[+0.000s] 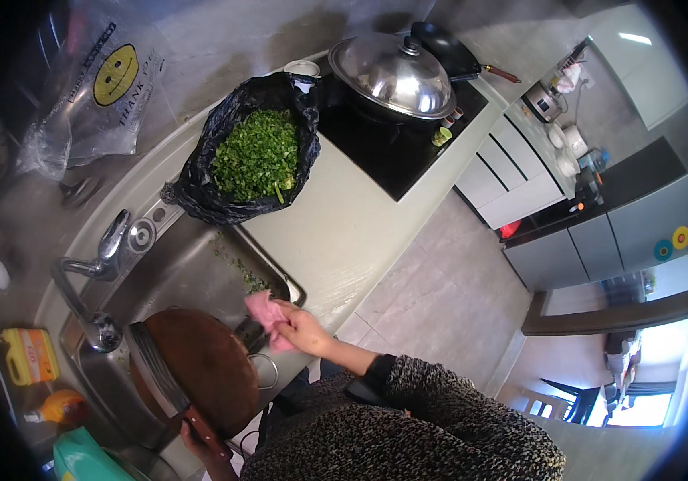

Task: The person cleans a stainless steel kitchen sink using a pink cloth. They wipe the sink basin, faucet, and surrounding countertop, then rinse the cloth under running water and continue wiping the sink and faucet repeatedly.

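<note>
My right hand (305, 330) holds a bunched pink cloth (267, 312) over the near edge of the steel sink (169, 270). At the lower left, my left hand (205, 454) grips the wooden handle of a cleaver (160, 373); its broad blade lies over or against a round wooden cutting board (205, 367). The board, with a metal ring handle, spans the sink. Green scraps (247, 276) lie in the sink corner near the cloth. Chopped green herbs (256, 153) fill a black plastic bag (199, 192) on the counter beside the sink.
A faucet (88, 270) reaches over the sink. Beyond the bag, a wok with a domed metal lid (395, 75) stands on a black cooktop (380, 144), a frying pan (446, 48) behind it. A yellow bottle (30, 356) and an orange bottle (61, 407) stand left of the sink.
</note>
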Demonstrator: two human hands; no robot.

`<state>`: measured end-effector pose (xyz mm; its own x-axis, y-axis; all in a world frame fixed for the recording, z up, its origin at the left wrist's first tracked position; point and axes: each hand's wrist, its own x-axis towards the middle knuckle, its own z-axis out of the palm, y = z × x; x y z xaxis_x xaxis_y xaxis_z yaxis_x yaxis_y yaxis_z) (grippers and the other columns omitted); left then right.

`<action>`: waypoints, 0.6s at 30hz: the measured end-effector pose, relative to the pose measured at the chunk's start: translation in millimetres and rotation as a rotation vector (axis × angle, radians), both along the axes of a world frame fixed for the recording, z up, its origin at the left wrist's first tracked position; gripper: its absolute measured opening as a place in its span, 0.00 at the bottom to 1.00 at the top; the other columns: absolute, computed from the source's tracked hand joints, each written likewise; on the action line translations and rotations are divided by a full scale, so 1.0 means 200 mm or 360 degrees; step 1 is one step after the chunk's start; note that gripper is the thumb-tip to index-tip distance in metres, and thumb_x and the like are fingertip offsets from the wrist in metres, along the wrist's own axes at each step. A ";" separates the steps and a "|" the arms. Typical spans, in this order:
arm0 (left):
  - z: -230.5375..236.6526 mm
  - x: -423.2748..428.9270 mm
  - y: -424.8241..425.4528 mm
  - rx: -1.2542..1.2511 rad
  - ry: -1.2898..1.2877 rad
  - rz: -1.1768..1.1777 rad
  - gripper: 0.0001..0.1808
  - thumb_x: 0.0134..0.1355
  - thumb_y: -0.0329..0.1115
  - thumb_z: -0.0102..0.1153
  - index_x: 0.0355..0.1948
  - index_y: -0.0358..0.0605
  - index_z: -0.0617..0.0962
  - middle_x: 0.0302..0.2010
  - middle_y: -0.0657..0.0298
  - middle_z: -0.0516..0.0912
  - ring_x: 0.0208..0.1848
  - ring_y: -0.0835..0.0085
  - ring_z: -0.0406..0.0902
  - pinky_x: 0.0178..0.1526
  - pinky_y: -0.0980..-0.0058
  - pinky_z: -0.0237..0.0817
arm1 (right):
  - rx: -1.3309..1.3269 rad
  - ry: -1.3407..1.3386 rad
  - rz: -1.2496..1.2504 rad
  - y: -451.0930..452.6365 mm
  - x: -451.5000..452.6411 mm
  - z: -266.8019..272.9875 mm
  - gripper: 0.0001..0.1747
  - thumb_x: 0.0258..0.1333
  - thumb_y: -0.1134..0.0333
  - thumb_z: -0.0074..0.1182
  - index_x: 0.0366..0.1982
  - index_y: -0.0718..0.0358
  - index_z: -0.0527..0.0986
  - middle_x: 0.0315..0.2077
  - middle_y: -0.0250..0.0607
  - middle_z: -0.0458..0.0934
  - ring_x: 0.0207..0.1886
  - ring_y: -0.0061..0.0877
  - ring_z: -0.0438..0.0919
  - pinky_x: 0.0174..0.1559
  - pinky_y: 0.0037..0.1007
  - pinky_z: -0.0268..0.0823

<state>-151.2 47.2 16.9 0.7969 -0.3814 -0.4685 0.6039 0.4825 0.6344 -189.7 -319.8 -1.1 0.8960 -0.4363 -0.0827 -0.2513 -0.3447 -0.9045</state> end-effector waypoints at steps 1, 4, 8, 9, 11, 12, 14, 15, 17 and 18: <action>0.02 0.00 0.00 0.0105 0.0021 0.0039 0.34 0.63 0.56 0.47 0.63 0.44 0.71 0.62 0.59 0.74 0.66 0.61 0.67 0.71 0.63 0.52 | 0.0280 -0.0118 0.0102 -0.01 0.04 0.01 0.13 0.53 0.79 0.49 0.42 0.71 0.76 0.54 0.55 0.73 0.42 0.33 0.80 0.38 0.33 0.77; 0.04 0.00 -0.01 0.0160 0.0024 0.0119 0.34 0.63 0.56 0.48 0.63 0.43 0.70 0.62 0.58 0.74 0.65 0.61 0.68 0.70 0.63 0.53 | -0.0011 -0.0508 -0.0301 -0.34 0.07 0.05 0.12 0.55 0.79 0.49 0.42 0.70 0.76 0.51 0.52 0.71 0.40 0.31 0.80 0.38 0.33 0.75; -0.01 -0.03 0.01 0.0040 0.0018 0.0145 0.33 0.64 0.54 0.46 0.62 0.40 0.70 0.61 0.55 0.74 0.65 0.60 0.68 0.69 0.63 0.55 | -0.1238 -0.0115 -0.1001 -1.11 -0.05 0.08 0.17 0.46 0.78 0.53 0.42 0.69 0.75 0.47 0.54 0.70 0.47 0.46 0.74 0.49 0.41 0.71; -0.02 -0.04 0.02 -0.0029 0.0018 0.0135 0.33 0.64 0.53 0.46 0.62 0.39 0.70 0.61 0.55 0.74 0.65 0.60 0.68 0.69 0.62 0.55 | -0.1237 0.0159 -0.1089 -1.21 -0.07 0.06 0.17 0.46 0.77 0.54 0.43 0.68 0.75 0.46 0.52 0.72 0.46 0.48 0.74 0.51 0.41 0.69; -0.04 -0.06 0.04 0.0042 0.0068 0.0188 0.31 0.65 0.52 0.46 0.60 0.38 0.71 0.58 0.55 0.76 0.62 0.61 0.71 0.67 0.64 0.58 | -0.1253 0.0486 -0.1112 -1.21 -0.04 -0.04 0.18 0.46 0.75 0.54 0.44 0.66 0.75 0.46 0.50 0.74 0.47 0.47 0.73 0.51 0.42 0.68; -0.04 -0.06 0.05 0.0024 0.0090 0.0167 0.30 0.65 0.51 0.46 0.59 0.38 0.72 0.56 0.55 0.77 0.60 0.61 0.72 0.66 0.64 0.59 | -0.1325 0.0240 -0.0987 -1.16 -0.01 -0.09 0.18 0.46 0.75 0.54 0.44 0.65 0.76 0.46 0.50 0.74 0.47 0.46 0.73 0.50 0.42 0.68; -0.05 -0.06 0.05 -0.0095 0.0013 0.0126 0.28 0.65 0.50 0.47 0.56 0.38 0.73 0.53 0.55 0.79 0.56 0.63 0.75 0.63 0.66 0.62 | -0.1268 0.0114 -0.0758 -0.92 0.07 -0.17 0.18 0.46 0.74 0.55 0.43 0.63 0.76 0.46 0.49 0.74 0.47 0.45 0.73 0.50 0.41 0.68; -0.05 -0.06 0.05 -0.0158 -0.0047 0.0082 0.27 0.65 0.49 0.47 0.55 0.38 0.74 0.51 0.56 0.80 0.54 0.64 0.76 0.62 0.67 0.64 | -0.1276 0.0028 -0.0619 -0.76 0.11 -0.19 0.18 0.45 0.75 0.55 0.43 0.63 0.76 0.46 0.49 0.74 0.47 0.45 0.73 0.50 0.41 0.68; -0.04 -0.06 0.03 -0.0110 -0.0005 0.0154 0.25 0.64 0.48 0.48 0.54 0.38 0.74 0.48 0.57 0.81 0.52 0.65 0.78 0.60 0.68 0.65 | -0.1095 -0.0202 -0.0413 -0.50 0.16 -0.17 0.21 0.44 0.75 0.55 0.45 0.63 0.77 0.46 0.51 0.75 0.48 0.47 0.73 0.50 0.42 0.69; -0.04 -0.06 0.03 -0.0074 -0.0001 0.0183 0.25 0.64 0.48 0.48 0.53 0.39 0.74 0.47 0.57 0.81 0.50 0.65 0.78 0.59 0.69 0.66 | -0.0888 -0.0181 -0.0291 -0.39 0.17 -0.14 0.20 0.46 0.75 0.54 0.46 0.63 0.77 0.44 0.49 0.77 0.46 0.43 0.75 0.49 0.40 0.70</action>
<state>-162.6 52.8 9.7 0.8369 -0.3088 -0.4520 0.5426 0.5772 0.6103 -155.9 -398.4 -28.6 0.7921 -0.5341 0.2956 -0.2634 -0.7359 -0.6237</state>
